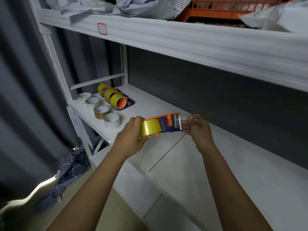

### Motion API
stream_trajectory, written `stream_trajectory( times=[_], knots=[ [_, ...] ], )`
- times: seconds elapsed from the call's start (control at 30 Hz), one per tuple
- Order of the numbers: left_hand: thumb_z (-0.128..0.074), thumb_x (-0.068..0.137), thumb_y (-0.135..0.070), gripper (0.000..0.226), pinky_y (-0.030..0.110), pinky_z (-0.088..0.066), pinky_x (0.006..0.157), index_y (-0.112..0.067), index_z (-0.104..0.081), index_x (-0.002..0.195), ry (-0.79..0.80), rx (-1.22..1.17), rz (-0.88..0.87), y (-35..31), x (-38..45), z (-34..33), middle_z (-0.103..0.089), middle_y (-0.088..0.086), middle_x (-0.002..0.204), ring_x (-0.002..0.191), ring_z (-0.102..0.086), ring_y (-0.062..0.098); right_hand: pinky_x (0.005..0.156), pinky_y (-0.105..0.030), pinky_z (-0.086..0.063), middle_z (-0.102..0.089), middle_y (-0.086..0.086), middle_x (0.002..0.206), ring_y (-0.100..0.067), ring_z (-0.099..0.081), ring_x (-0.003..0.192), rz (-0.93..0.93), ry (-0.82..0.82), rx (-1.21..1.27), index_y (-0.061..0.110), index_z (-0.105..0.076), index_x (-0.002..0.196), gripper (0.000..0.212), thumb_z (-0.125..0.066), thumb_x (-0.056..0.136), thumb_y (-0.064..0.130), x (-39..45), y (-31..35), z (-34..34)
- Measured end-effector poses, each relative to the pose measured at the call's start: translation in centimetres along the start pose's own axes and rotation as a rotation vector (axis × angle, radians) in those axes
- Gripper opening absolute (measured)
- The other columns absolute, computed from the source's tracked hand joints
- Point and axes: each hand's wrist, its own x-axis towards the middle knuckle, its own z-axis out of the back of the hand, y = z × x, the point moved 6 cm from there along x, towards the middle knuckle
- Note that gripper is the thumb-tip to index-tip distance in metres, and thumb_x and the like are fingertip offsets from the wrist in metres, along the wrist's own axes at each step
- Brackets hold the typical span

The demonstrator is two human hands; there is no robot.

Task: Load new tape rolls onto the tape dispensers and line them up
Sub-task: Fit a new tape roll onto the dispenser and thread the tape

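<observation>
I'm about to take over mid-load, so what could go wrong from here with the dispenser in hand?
The right hand pinches the clear tape end at the tape dispenser mouth; it could fold back and stick to itself. The left hand grips only the yellow roll, held above the shelf, so the dispenser might twist or drop.

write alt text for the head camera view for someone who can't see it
A person's left hand grips a yellow tape roll on an orange dispenser while the right hand pinches its clear tape end. On the white shelf behind, three loaded dispensers stand in line beside four loose rolls.
</observation>
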Motion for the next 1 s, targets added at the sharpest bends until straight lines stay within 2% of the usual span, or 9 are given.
stream_trajectory(
  times=[0.13,0.2,0.3,0.4,0.53,0.7,0.83,0.93,1.0],
  knots=[
    [-0.064,0.084,-0.038,0.051,0.028,-0.042,0.066,-0.020,-0.034,0.120,0.024,0.101,0.026,-0.2,0.7,0.0,-0.051,0.004,0.119,0.099,-0.055,0.020,0.064,-0.016,-0.056,-0.062,-0.022,0.108,-0.021,-0.065,0.085,-0.049,0.031,0.087,0.009,-0.052,0.095,0.011,-0.043,0.099,0.014,-0.1,-0.4,-0.5],
    [-0.061,0.086,-0.041,0.054,0.029,-0.042,0.067,-0.019,-0.033,0.127,0.023,0.121,0.015,-0.3,0.8,0.1,-0.049,0.004,0.126,0.105,-0.054,0.022,0.065,-0.018,-0.056,-0.064,-0.020,0.105,-0.018,-0.067,0.081,-0.054,0.046,0.116,0.011,-0.052,0.093,0.012,-0.042,0.099,0.015,-0.1,-0.5,-0.6],
    [-0.054,0.088,-0.047,0.062,0.034,-0.046,0.083,-0.018,-0.029,0.137,0.006,0.181,-0.005,-0.5,1.2,0.5,-0.043,0.004,0.136,0.118,-0.049,0.024,0.061,-0.019,-0.057,-0.065,-0.014,0.097,-0.014,-0.068,0.075,-0.046,0.070,0.113,0.011,-0.047,0.099,0.012,-0.038,0.101,0.018,-0.2,-0.4,-1.0],
    [-0.050,0.086,-0.057,0.065,0.036,-0.042,0.094,-0.015,-0.035,0.133,-0.005,0.340,-0.059,-0.9,1.6,0.7,-0.046,0.005,0.134,0.119,-0.046,0.023,0.057,-0.016,-0.055,-0.064,-0.009,0.093,-0.011,-0.069,0.074,-0.016,0.081,0.085,0.015,-0.046,0.095,0.010,-0.038,0.101,0.017,-0.3,-0.1,-1.1],
    [-0.052,0.088,-0.051,0.067,0.033,-0.043,0.088,-0.018,-0.026,0.140,0.106,0.164,-0.028,-1.1,0.9,-0.9,-0.038,0.005,0.137,0.121,-0.040,0.023,0.062,-0.020,-0.056,-0.064,-0.015,0.099,-0.021,-0.067,0.087,0.030,0.067,-0.023,0.023,-0.045,0.086,0.016,-0.040,0.099,0.016,-0.2,0.7,-1.0],
    [-0.060,0.087,-0.041,0.061,0.028,-0.032,0.084,-0.024,-0.027,0.136,0.129,-0.038,0.011,-0.9,0.3,-2.1,-0.033,0.003,0.128,0.116,-0.031,0.019,0.066,-0.027,-0.056,-0.061,-0.016,0.103,-0.026,-0.065,0.092,-0.003,0.052,-0.107,0.017,-0.047,0.092,0.008,-0.042,0.099,0.017,0.2,0.8,-0.7],
    [-0.064,0.081,-0.048,0.062,0.028,-0.027,0.083,-0.025,-0.032,0.130,0.075,0.005,-0.039,-1.3,0.5,-2.2,-0.036,0.002,0.118,0.103,-0.030,0.014,0.070,-0.029,-0.051,-0.058,-0.001,0.089,-0.019,-0.058,0.086,0.062,0.036,-0.247,0.020,-0.049,0.084,0.014,-0.042,0.097,0.019,0.4,1.9,-0.1],
    [-0.067,0.075,-0.054,0.068,0.027,-0.030,0.082,-0.028,-0.032,0.128,0.067,-0.014,-0.026,-1.3,0.4,-2.2,-0.037,-0.001,0.118,0.102,-0.029,0.010,0.076,-0.033,-0.053,-0.056,-0.004,0.092,-0.021,-0.059,0.091,0.041,0.063,-0.273,0.017,-0.049,0.092,0.009,-0.042,0.097,0.019,0.7,2.0,0.1],
    [-0.068,0.070,-0.059,0.074,0.027,-0.031,0.081,-0.029,-0.032,0.127,0.070,-0.042,-0.014,-1.3,0.2,-2.2,-0.035,-0.004,0.114,0.101,-0.028,0.008,0.067,-0.024,-0.054,-0.056,-0.003,0.096,-0.018,-0.061,0.089,-0.009,0.094,-0.206,0.017,-0.049,0.094,0.008,-0.042,0.098,0.017,0.7,1.8,0.1]
  ],
)
